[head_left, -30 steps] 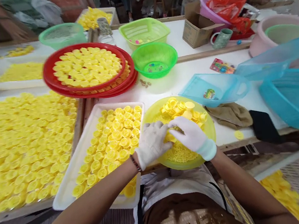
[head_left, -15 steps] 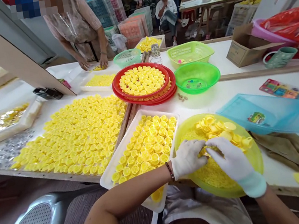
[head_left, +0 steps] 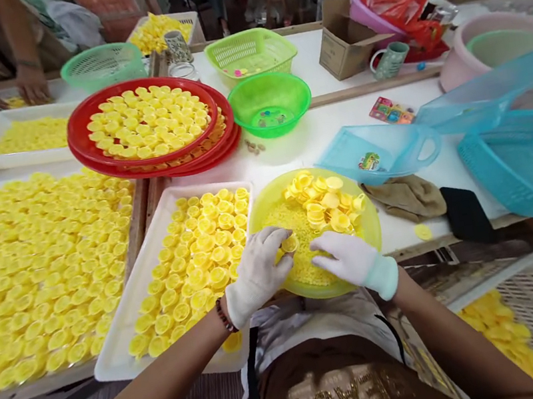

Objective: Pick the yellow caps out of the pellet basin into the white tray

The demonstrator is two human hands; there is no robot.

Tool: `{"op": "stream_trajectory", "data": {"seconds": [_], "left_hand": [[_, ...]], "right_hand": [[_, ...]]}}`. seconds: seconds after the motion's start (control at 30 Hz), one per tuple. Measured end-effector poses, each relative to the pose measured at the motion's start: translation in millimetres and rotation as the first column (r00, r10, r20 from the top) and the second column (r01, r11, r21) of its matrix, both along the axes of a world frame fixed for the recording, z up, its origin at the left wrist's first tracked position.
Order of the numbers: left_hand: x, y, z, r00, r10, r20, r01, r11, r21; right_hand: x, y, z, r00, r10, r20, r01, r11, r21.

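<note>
My left hand [head_left: 262, 267], in a white glove, pinches a small yellow round plastic cup [head_left: 290, 243] between thumb and fingers at the left side of a yellow basin [head_left: 374, 226]. Over the same basin is my right hand [head_left: 349, 257], also gloved, its thumb and fingers apart with nothing seen between them. Fine yellow pellets [head_left: 294, 218] fill much of the basin. A heap of empty-looking yellow plastic cups [head_left: 330, 199] lies on them toward the back right. Left of the basin, a white tray [head_left: 117, 344] carries many yellow cups in rows.
Yellow cups [head_left: 38, 262] cover the table at left. Stacked red trays [head_left: 80, 144] stand behind the white tray, beside a green bowl [head_left: 272, 104]. Blue scoops [head_left: 380, 148], a brown cloth [head_left: 405, 198] and a black flat object [head_left: 467, 213] lie right. A co-worker's hands [head_left: 32, 85] are back left.
The view has swung right and down. My hands, close together before, are now apart; the left one has drawn left with a yellow plastic cup and the right one has moved off it.
</note>
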State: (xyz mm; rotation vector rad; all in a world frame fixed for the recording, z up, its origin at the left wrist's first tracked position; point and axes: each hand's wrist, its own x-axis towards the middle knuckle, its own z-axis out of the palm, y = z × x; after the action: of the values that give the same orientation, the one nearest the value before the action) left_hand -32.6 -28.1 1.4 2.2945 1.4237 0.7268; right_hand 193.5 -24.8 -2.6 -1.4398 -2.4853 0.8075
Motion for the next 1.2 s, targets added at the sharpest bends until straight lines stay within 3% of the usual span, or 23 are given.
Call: {"op": "stream_trajectory", "data": {"seconds": [0.17,0.33,0.47,0.6,0.7,0.87,1.03,1.1,1.2], "left_hand": [[2.1,-1.7,2.3,0.997,0.029,0.067,-0.025,0.998,-0.056],[1.4,2.0,7.5,0.995,0.049,0.085,-0.036,0.989,-0.144],[3.1,3.7,12.4,0.997,0.004,0.081,0.013,0.977,-0.214],[10.2,3.5,20.1,0.989,-0.068,-0.132,0.044,0.983,-0.179],[5.9,4.7,31.6,0.947,-0.080,-0.312,0.058,0.995,-0.078],[-49.5,-4.4,63.3,0.960,-0.012,-0.278,-0.012,0.996,-0.084],[-127.4,-66.4,94.6,0.946,0.181,-0.268,-0.213,0.973,-0.094],[-151.3,-95.3,97.3,0.899,0.311,-0.310,-0.359,0.927,-0.112],[-171.6,-125.5,86.2,0.805,0.427,-0.412,-0.540,0.815,-0.209]], "right_hand": [[-14.4,-3.1,-9.3,0.985,0.112,0.129,-0.104,0.993,-0.063],[-5.3,1.5,-14.7,0.996,0.076,-0.038,-0.078,0.996,-0.045],[-2.8,2.0,-0.6,0.967,-0.013,-0.253,0.036,0.996,0.086],[-10.3,4.7,18.1,0.929,0.011,-0.370,0.062,0.981,0.186],[-11.2,4.4,13.9,0.951,0.039,-0.307,0.017,0.984,0.179],[-5.4,-2.9,-21.0,0.993,0.077,-0.088,-0.065,0.989,0.131],[-6.2,-7.4,-36.5,0.990,0.134,-0.042,-0.126,0.980,0.152],[-6.6,-8.5,-36.5,0.991,0.130,-0.036,-0.122,0.980,0.159],[-6.3,-9.6,-36.7,0.992,0.126,-0.022,-0.120,0.976,0.184]]}}
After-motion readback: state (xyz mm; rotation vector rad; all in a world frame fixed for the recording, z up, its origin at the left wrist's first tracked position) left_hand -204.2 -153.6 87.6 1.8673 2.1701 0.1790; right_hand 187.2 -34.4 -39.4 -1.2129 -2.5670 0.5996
